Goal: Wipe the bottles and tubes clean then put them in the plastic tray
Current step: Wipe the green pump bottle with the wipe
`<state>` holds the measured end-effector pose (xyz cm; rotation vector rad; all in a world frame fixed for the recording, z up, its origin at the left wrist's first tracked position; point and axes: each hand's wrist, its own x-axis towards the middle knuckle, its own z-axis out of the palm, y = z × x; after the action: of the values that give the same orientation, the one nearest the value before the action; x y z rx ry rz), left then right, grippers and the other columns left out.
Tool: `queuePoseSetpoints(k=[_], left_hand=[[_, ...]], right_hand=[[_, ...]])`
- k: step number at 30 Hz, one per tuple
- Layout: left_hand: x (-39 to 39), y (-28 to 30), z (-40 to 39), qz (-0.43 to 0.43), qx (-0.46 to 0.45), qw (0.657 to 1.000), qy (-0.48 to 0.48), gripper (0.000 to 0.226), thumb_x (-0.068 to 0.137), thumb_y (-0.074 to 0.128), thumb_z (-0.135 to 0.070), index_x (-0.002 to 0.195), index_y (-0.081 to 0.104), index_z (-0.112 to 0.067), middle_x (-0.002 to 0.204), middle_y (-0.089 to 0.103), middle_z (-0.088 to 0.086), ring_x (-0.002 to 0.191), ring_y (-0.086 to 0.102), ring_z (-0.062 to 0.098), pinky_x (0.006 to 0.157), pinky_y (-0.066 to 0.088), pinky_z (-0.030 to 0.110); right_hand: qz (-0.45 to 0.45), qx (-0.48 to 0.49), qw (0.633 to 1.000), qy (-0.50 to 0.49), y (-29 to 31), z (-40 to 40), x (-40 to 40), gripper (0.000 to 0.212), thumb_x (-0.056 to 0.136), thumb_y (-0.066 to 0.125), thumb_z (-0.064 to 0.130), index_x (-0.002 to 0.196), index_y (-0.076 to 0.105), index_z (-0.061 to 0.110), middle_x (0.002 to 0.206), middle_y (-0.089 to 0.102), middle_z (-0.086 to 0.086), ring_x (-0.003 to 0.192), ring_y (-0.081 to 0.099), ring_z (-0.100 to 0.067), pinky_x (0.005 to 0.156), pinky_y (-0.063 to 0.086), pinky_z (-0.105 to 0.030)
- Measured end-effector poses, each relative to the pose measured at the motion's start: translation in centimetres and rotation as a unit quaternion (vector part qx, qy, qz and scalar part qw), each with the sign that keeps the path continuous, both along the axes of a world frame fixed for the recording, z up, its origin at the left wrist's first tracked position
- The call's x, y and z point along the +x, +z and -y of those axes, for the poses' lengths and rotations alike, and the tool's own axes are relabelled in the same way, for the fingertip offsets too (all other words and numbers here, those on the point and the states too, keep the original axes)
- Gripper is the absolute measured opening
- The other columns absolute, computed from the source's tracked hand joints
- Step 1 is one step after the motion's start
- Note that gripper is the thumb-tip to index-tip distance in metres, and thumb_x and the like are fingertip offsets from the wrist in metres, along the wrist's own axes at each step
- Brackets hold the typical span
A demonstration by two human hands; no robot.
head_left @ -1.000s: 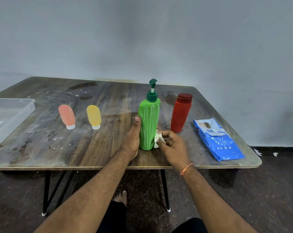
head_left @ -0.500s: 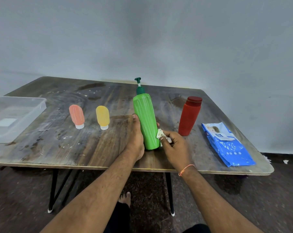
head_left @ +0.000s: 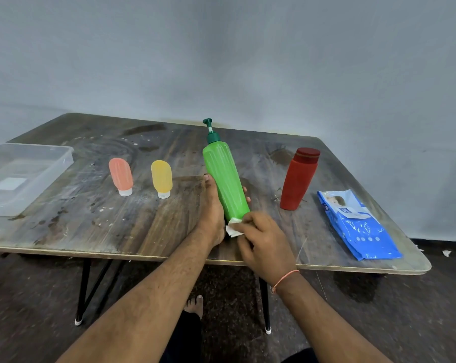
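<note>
A green pump bottle (head_left: 224, 174) leans back to the left near the table's front edge. My left hand (head_left: 212, 210) grips its lower body from the left, fingertips showing on the far side. My right hand (head_left: 261, 239) pinches a white wipe (head_left: 233, 227) against the bottle's base. A red bottle (head_left: 298, 179) stands to the right. A pink tube (head_left: 120, 175) and a yellow tube (head_left: 162, 178) stand cap-down on the left. The clear plastic tray (head_left: 61, 163) sits at the far left.
A blue pack of wipes (head_left: 357, 226) lies at the table's right front corner. The wooden table (head_left: 90, 221) is stained and smeared. A bare foot (head_left: 195, 305) shows on the dark floor beneath, between the black table legs.
The green bottle has tipped from upright to leaning left. My right hand with the wipe has moved from the bottle's right side down to its base.
</note>
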<state>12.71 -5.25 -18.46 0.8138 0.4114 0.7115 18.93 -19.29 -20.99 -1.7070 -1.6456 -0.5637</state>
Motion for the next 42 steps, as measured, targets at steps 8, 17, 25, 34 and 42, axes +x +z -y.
queuePoseSetpoints(k=[8,17,25,34,42], left_hand=[[-0.1,-0.1,0.2,-0.003,0.046,0.999,-0.02,0.108,0.075,0.041,-0.092,0.128,0.064,-0.002,0.101,0.074,0.015,0.086,0.071,0.028,0.081,0.059,0.042],[-0.3,0.6,0.9,-0.028,0.037,0.999,0.01,0.092,0.079,0.036,-0.086,0.112,0.072,-0.009,0.101,0.075,0.014,0.087,0.072,0.028,0.086,0.057,0.045],[-0.8,0.9,1.4,-0.048,0.06,0.997,-0.001,0.078,0.098,0.03,-0.073,0.113,0.071,-0.009,0.104,0.076,0.015,0.098,0.071,0.032,0.1,0.054,0.05],[-0.6,1.0,1.7,-0.031,0.069,0.997,-0.002,0.079,0.094,0.029,-0.076,0.103,0.078,-0.015,0.104,0.073,0.018,0.095,0.068,0.032,0.104,0.049,0.056],[-1.0,1.2,1.9,-0.056,0.098,0.993,-0.027,0.083,0.09,0.031,-0.079,0.105,0.075,-0.01,0.101,0.076,0.015,0.092,0.072,0.028,0.091,0.057,0.044]], right_hand=[[-0.084,0.085,0.992,-0.038,1.0,0.1,0.0,0.03,0.09,0.071,-0.003,0.115,0.08,0.01,0.107,0.065,0.0,0.092,0.065,-0.016,0.079,0.056,-0.032],[-0.044,0.051,0.996,-0.05,0.3,0.2,-0.1,0.016,0.089,0.074,0.003,0.099,0.081,0.015,0.105,0.067,0.0,0.09,0.064,-0.023,0.078,0.054,-0.038],[-0.005,0.057,0.998,-0.041,0.9,0.2,-0.3,0.031,0.093,0.069,-0.003,0.117,0.079,0.013,0.117,0.068,-0.003,0.097,0.061,-0.025,0.087,0.05,-0.03],[-0.052,0.081,0.994,-0.06,0.7,0.1,0.0,0.026,0.089,0.072,-0.007,0.101,0.081,0.014,0.111,0.069,0.001,0.093,0.062,-0.023,0.084,0.052,-0.034],[0.053,0.06,0.996,-0.039,0.7,0.2,-0.5,0.028,0.102,0.056,0.003,0.111,0.08,0.016,0.119,0.071,0.004,0.094,0.06,-0.026,0.086,0.054,-0.036]])
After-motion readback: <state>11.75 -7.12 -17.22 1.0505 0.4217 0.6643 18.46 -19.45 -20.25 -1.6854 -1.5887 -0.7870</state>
